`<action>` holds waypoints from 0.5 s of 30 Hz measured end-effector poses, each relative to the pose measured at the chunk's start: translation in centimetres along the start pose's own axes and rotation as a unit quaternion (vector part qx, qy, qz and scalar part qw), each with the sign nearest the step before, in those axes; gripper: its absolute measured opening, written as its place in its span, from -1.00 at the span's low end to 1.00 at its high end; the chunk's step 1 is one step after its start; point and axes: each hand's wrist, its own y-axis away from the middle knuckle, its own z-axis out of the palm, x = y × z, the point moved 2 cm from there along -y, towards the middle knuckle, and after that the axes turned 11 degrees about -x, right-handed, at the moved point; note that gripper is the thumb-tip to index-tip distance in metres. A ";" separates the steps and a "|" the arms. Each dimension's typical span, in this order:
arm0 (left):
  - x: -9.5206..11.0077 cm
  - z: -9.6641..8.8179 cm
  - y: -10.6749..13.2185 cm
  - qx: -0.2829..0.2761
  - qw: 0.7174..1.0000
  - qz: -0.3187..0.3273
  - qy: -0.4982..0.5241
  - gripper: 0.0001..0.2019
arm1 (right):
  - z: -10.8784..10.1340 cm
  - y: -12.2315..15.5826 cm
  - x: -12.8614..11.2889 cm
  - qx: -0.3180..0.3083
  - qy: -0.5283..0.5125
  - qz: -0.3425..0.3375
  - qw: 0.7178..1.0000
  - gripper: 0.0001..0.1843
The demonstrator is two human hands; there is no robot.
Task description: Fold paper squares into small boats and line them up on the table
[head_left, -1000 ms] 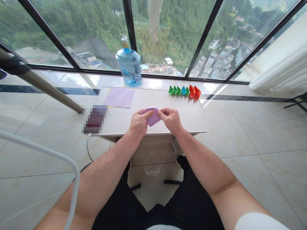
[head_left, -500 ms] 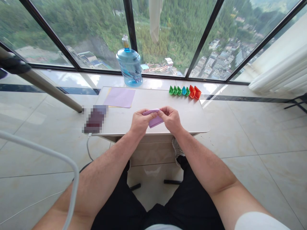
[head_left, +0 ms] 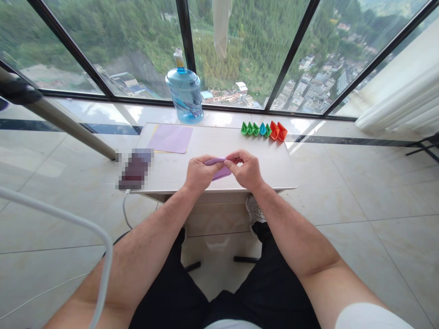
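Both hands pinch a folded purple paper piece [head_left: 219, 167] above the near edge of the white table [head_left: 274, 169]: the left hand [head_left: 199, 172] grips its 9 o'clock end, the right hand [head_left: 247, 169] its 3 o'clock end. Uneven pulling could likely tear or skew the crease. Finished paper boats [head_left: 263, 130] sit at 1 o'clock, purple sheets [head_left: 170, 139] at 11 o'clock.
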 end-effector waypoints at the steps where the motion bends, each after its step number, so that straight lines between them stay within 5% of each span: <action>1: 0.0 0.0 0.0 0.000 1.000 0.000 -0.006 -0.72 | 0.0 0.0 -0.1 -0.006 0.006 0.006 1.000 -0.89; 15: -0.2 0.2 0.0 -0.012 1.000 -0.006 0.015 -0.72 | 0.1 -0.1 -0.5 -0.047 -0.009 0.008 0.999 -0.93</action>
